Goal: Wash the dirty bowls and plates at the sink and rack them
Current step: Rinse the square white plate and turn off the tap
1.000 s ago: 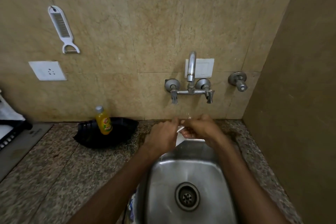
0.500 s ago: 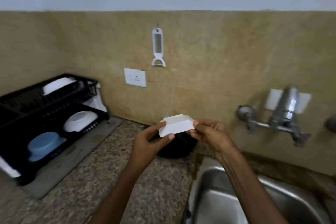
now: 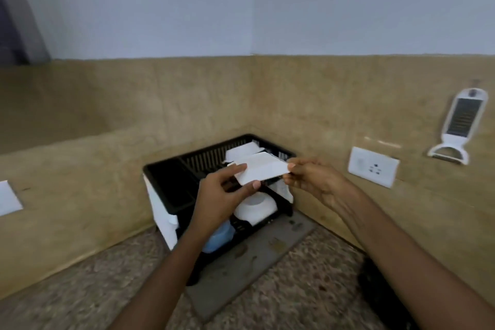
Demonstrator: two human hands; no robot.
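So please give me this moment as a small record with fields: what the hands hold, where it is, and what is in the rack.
held item: white square dish
left hand: fingers grip the dish's left edge
right hand: fingers grip its right edge
dish position: in the air, over the black dish rack
upper tier: another white dish
lower tier: white bowl, blue bowl
wall: socket, hanging peeler

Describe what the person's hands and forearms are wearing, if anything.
Nothing shows on either. The left hand and right hand are bare, with no gloves, rings, watch or bracelets visible. Both forearms are uncovered as far as the frame shows; no sleeve comes into view. Fingernails look short and unpainted.
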